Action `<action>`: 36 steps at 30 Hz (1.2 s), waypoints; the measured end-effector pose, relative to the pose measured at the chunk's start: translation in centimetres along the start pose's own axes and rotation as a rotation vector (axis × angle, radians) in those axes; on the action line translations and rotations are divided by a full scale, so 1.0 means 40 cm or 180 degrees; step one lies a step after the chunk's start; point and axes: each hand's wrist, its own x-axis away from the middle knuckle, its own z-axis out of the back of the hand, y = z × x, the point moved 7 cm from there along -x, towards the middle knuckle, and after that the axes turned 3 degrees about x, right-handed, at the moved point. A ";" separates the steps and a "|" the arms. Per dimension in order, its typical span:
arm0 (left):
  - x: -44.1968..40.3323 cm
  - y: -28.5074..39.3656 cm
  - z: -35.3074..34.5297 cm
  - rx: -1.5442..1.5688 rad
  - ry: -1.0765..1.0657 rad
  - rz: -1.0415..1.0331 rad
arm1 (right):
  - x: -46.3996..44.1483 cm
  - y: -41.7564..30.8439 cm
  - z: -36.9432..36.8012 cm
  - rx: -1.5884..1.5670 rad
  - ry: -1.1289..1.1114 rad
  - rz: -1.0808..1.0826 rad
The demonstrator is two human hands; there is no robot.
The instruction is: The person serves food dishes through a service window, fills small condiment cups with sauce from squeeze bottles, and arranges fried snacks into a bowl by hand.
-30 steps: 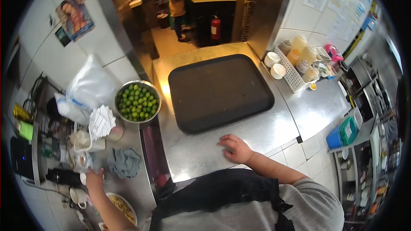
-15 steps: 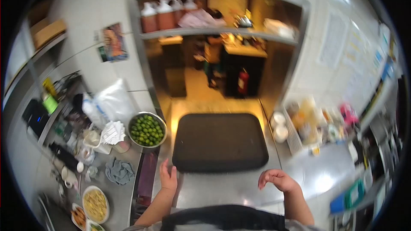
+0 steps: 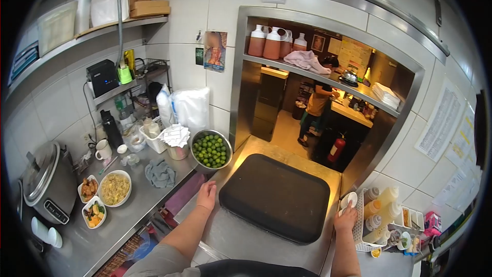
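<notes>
A black rectangular tray lies on the steel counter in front of the pass-through window. Beside its left edge is my left hand, holding nothing, with its fingers extended. At the right, my right hand reaches to the small white stacked cups, its fingertips over them; whether it grips one is unclear. A white perforated basket with squeeze bottles stands just right of that hand. Green citrus fruits fill a metal bowl behind my left hand.
On the left counter stand a bowl of rice, two small food dishes, a blue-grey cloth and a rice cooker. Sauce jugs line the window shelf. A person stands beyond, near a fire extinguisher.
The view has swung left. My left hand has come from the left counter to the tray's left side. My right hand has moved from in front of the tray to the cups on the right.
</notes>
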 end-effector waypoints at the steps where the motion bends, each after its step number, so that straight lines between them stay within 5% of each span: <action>1: -0.003 -0.013 -0.004 0.0065 -0.0032 -0.0003 | 0.014 -0.002 0.014 -0.0172 -0.0243 -0.0135; 6: -0.011 -0.020 -0.010 0.0117 0.0021 0.0112 | 0.068 0.009 0.049 -0.0667 -0.1074 0.0070; 11: -0.009 -0.023 -0.012 -0.0027 -0.0016 0.0131 | 0.084 -0.002 0.114 -0.0237 -0.1173 0.0247; 24: -0.007 0.002 -0.007 -0.0251 0.0236 0.0025 | 0.029 0.042 0.016 -0.0672 -0.1018 0.0373; 29: -0.030 -0.060 -0.033 0.0049 -0.0156 0.0080 | 0.058 0.003 0.161 -0.0364 0.0147 0.0260; 33: -0.018 -0.081 -0.047 0.0237 -0.0334 0.0229 | 0.089 0.040 0.126 0.0174 -0.0575 0.0310; 36: -0.028 -0.069 -0.037 0.0199 -0.0244 0.0288 | 0.046 0.065 0.077 -0.0330 -0.0591 0.0457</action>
